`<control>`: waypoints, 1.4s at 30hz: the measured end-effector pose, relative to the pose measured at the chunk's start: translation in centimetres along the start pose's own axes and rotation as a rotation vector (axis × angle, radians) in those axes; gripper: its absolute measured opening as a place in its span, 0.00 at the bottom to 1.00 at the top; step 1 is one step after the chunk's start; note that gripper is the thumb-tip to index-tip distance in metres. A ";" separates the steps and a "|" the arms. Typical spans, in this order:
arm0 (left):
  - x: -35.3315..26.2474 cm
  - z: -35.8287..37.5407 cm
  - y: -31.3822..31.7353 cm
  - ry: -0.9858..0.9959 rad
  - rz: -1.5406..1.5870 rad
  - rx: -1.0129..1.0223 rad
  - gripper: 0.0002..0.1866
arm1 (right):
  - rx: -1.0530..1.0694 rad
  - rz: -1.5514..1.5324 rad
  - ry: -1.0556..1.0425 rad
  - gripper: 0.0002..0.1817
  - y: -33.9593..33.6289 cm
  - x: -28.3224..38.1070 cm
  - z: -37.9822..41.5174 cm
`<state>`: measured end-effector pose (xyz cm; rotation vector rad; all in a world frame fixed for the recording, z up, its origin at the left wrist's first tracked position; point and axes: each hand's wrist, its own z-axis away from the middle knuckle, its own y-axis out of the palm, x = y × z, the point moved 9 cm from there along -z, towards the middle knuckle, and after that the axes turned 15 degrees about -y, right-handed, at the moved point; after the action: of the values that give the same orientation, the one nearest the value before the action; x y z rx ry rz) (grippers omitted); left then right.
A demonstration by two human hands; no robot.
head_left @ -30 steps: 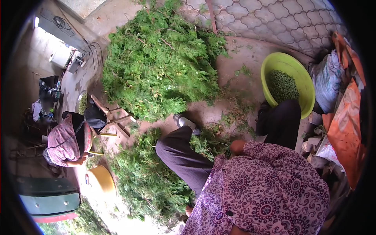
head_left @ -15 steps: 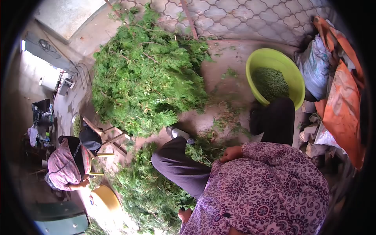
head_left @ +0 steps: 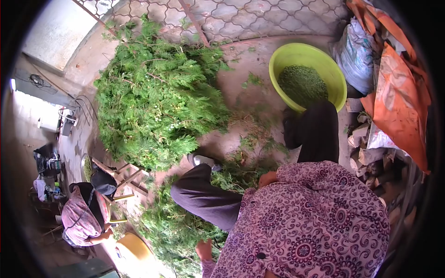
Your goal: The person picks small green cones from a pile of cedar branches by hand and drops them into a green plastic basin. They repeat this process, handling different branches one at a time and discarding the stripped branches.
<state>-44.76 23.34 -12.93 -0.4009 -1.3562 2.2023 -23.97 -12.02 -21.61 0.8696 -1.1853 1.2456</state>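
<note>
My left hand [head_left: 204, 250] is raised at the lower left, beside the near heap of cut green branches [head_left: 174, 238]. Its fingers look curled, and whatever they hold cannot be made out. My right hand [head_left: 267, 179] lies in front of my lap at the edge of the patterned sleeve, close to the green sprigs [head_left: 232, 178] between my legs. It is closed, with its fingertips hidden. Past my left knee rises a large pile of feathery green branches [head_left: 157, 99] with small pale cones or berries. A lime-green basin [head_left: 342, 85] holding many small green pieces stands by my right foot.
A person [head_left: 83, 213] in a patterned top bends over at the left near a yellow basin [head_left: 134, 248] and a wooden stool [head_left: 132, 178]. Stacked firewood [head_left: 371, 155], an orange sheet [head_left: 401, 106] and a pale sack [head_left: 354, 55] line the right. A wire fence [head_left: 264, 21] runs behind.
The view has shifted, so most things sit further left. My left hand has risen a little, and the small dark thing that stuck out of it no longer shows.
</note>
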 end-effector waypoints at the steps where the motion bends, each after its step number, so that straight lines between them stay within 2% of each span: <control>1: -1.1 -0.7 -3.1 -0.009 0.071 -0.073 0.20 | -0.009 -0.003 0.001 0.09 0.4 -2.2 -0.4; 2: -1.6 -3.6 -4.6 0.172 -0.063 -0.281 0.18 | -0.080 0.117 -0.474 0.09 0.6 -1.9 -1.5; 3: -4.7 -2.5 -10.1 0.097 0.157 -0.370 0.12 | -0.148 0.243 -0.947 0.09 1.4 -0.9 -0.3; 4: -7.4 -1.5 -14.5 0.031 0.463 -0.398 0.12 | -0.152 0.251 -0.943 0.09 2.0 -1.9 -0.7; 6: -13.3 -0.6 -20.9 0.152 0.647 -0.526 0.19 | -0.097 0.215 -0.903 0.14 2.7 -3.2 -1.8; 7: -16.8 0.1 -23.3 0.313 0.699 -0.556 0.20 | -0.111 0.186 -0.837 0.13 2.8 -4.1 -2.1; 8: -21.0 1.6 -25.4 0.393 0.853 -0.426 0.20 | -0.127 0.157 -0.770 0.12 2.9 -5.0 -2.3; 9: -24.9 2.9 -26.8 0.543 1.037 -0.396 0.19 | -0.141 0.173 -0.765 0.12 3.5 -5.3 -2.7; 10: -28.6 2.9 -27.2 0.654 1.068 -0.322 0.18 | -0.178 0.208 -0.840 0.12 4.0 -5.0 -2.6; 12: -36.1 4.3 -27.4 0.814 0.816 -0.442 0.18 | -0.242 0.268 -0.988 0.17 3.9 -4.3 -1.9; 13: -40.0 5.4 -26.9 0.982 0.787 -0.431 0.16 | -0.257 0.272 -0.978 0.17 3.8 -4.2 -1.9; 15: -44.8 4.3 -23.4 1.060 0.712 -0.289 0.16 | -0.285 0.274 -0.923 0.17 3.3 -4.0 -1.6; 16: -46.5 4.9 -22.3 1.181 0.630 -0.385 0.17 | -0.303 0.272 -0.890 0.17 3.0 -4.0 -1.6; 18: -48.6 3.0 -18.8 1.174 0.462 -0.318 0.16 | -0.338 0.260 -0.829 0.17 1.8 -3.8 -1.4; 20: -49.7 3.8 -20.0 1.147 0.565 -0.141 0.14 | -0.342 0.228 -0.769 0.16 0.9 -3.9 -1.7; 22: -50.6 1.5 -19.6 1.109 0.588 -0.086 0.13 | -0.351 0.206 -0.723 0.16 -0.1 -3.8 -1.6; 24: -50.6 -1.0 -19.4 1.046 0.426 -0.166 0.13 | -0.385 0.189 -0.674 0.16 -0.9 -3.9 -1.2; 25: -51.4 -2.0 -19.6 1.034 0.404 -0.140 0.12 | -0.378 0.173 -0.658 0.16 -0.8 -3.3 -1.0; 26: -51.7 -3.0 -19.9 1.058 0.450 -0.235 0.12 | -0.370 0.165 -0.638 0.16 -0.8 -3.0 -1.1; 30: -52.4 -8.5 -16.8 0.983 0.264 -0.259 0.12 | -0.352 0.181 -0.535 0.16 -1.0 -2.3 -2.3; 33: -52.0 -8.0 -15.0 1.039 0.266 -0.248 0.12 | -0.328 0.202 -0.426 0.16 -1.0 -1.4 -3.9; 34: -51.7 -8.1 -14.0 1.028 0.315 -0.205 0.12 | -0.317 0.199 -0.349 0.16 -1.2 -0.9 -4.6; 36: -51.4 -7.0 -12.2 1.134 0.320 -0.140 0.12 | -0.276 0.216 -0.163 0.16 -2.1 0.6 -6.5; 38: -50.8 -4.9 -12.2 1.212 0.251 -0.151 0.13 | -0.272 0.258 0.001 0.16 -3.5 3.0 -8.8; 40: -50.3 -3.4 -12.8 1.331 0.287 -0.187 0.13 | -0.359 0.319 0.125 0.16 -6.9 5.4 -8.9; 42: -50.0 -3.4 -13.8 1.332 0.255 -0.208 0.14 | -0.541 0.397 0.205 0.16 -11.6 7.3 -7.0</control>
<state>1.83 2.43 -3.10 -1.7669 -0.7304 1.3175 -11.86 -5.52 -14.72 0.1062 -1.4713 1.1981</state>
